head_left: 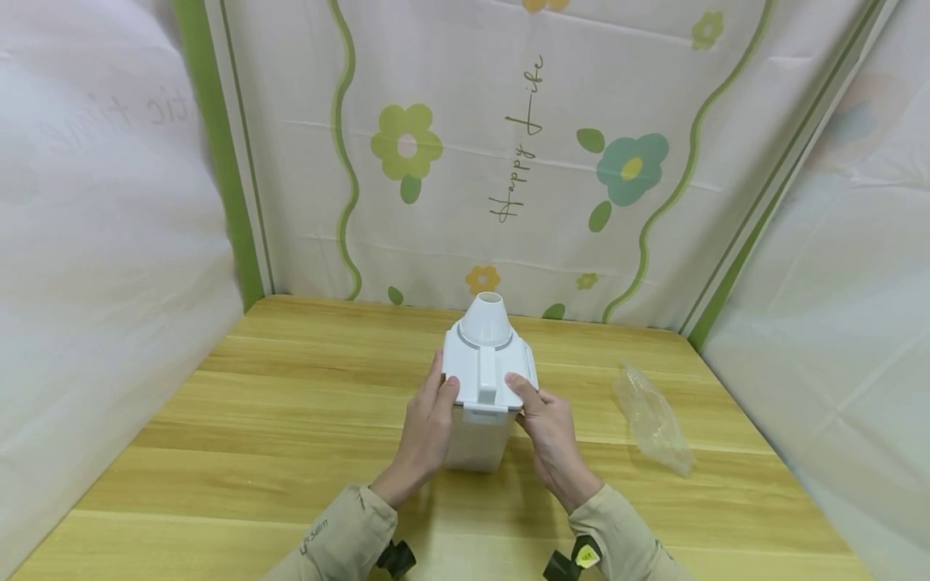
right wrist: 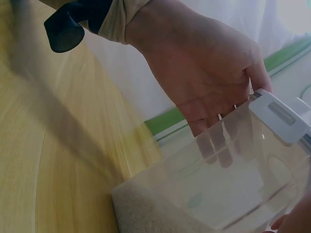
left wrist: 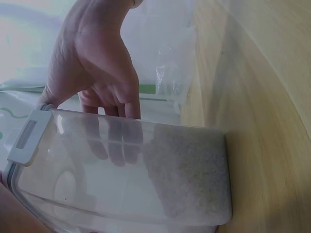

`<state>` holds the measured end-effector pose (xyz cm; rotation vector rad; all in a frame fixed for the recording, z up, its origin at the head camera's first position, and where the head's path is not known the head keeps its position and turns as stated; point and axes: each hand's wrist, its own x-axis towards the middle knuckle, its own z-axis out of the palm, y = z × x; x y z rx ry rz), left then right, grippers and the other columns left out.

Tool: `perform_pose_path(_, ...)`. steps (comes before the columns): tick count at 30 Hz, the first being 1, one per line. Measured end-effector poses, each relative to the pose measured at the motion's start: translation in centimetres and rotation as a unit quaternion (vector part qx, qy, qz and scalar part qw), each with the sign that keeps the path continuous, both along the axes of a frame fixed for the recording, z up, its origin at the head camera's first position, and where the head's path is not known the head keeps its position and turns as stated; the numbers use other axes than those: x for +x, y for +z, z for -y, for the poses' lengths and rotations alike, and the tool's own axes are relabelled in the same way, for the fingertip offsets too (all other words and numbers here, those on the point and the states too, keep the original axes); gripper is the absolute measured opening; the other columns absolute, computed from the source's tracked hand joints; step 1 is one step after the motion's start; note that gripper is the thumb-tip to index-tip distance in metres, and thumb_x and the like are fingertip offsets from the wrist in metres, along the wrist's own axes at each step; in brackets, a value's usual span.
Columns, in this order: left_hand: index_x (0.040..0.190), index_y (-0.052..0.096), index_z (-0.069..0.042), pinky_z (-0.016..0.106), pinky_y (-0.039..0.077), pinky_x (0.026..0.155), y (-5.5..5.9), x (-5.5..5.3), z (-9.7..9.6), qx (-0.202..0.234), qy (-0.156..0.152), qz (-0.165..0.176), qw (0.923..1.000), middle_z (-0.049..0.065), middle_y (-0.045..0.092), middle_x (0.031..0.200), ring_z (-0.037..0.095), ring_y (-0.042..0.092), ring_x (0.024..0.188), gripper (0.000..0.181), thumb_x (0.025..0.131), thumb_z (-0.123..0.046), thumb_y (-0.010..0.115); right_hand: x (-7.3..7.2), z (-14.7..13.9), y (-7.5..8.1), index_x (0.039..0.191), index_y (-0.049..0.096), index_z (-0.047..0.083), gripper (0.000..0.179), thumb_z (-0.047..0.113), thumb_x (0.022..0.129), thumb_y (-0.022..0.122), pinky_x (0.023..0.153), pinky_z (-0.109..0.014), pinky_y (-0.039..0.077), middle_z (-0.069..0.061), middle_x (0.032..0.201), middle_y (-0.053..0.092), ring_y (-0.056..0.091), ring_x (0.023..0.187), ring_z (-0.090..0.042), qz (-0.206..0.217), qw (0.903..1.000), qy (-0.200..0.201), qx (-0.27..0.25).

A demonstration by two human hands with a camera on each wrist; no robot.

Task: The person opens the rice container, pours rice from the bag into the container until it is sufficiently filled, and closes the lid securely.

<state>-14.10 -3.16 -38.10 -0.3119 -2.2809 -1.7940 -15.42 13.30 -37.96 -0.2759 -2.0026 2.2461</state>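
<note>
A clear food storage container (head_left: 475,444) stands upright on the table, with a white lid (head_left: 465,367) and a tapered white spout (head_left: 487,321) on top. Pale rice-like grains (left wrist: 194,179) fill its lower part. My left hand (head_left: 427,424) grips the left side, its thumb on the lid's edge. On the other side my right hand (head_left: 552,436) holds the container, thumb pressed on top of the lid near the corner. A white latch (head_left: 485,411) faces me between the hands. Through the clear wall, the right hand's fingers (left wrist: 116,145) show in the left wrist view.
A crumpled clear plastic bag (head_left: 654,420) lies on the wooden table (head_left: 291,420) to the right of the container. Behind the table hangs a white curtain (head_left: 465,234) with printed flowers, and plain white sheets close off both sides.
</note>
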Motion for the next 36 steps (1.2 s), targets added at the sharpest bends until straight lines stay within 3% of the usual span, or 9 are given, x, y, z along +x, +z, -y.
perform_pose_path(13,0.156,0.015,-0.004,0.046,0.021,0.116,0.11,0.0,0.07,0.006,-0.008,0.002,1.0,0.01,0.024,0.158,0.023,0.023,0.142,0.061,0.107,-0.034,0.033,-0.09,-0.06,-0.02,0.09,0.074,-0.006,0.041,0.034,0.087,0.076,0.096,-0.04,0.05,-0.011,0.105,0.069,0.057,0.109,-0.02,0.002,1.0,0.003,0.007)
perform_pose_path(21,0.157,0.012,-0.005,0.044,0.016,0.117,0.04,0.05,0.13,0.024,-0.031,0.02,0.999,0.008,0.016,0.16,0.021,0.017,0.144,0.06,0.107,-0.032,0.031,0.09,-0.13,-0.07,0.091,0.073,-0.008,0.04,0.032,0.087,0.076,0.094,-0.04,0.051,-0.011,0.102,0.07,0.059,0.104,-0.02,0.006,1.0,0.0,0.005)
perform_pose_path(36,0.157,0.013,-0.006,0.042,0.017,0.117,0.48,0.09,0.33,0.039,-0.038,0.035,0.9979,0.008,0.02,0.159,0.02,0.019,0.143,0.06,0.107,-0.032,0.033,-0.09,-0.21,0.07,0.087,0.075,-0.004,0.038,0.034,0.086,0.077,0.09,-0.037,0.052,-0.009,0.101,0.07,0.059,0.103,-0.018,0.005,0.9999,0.001,0.01)
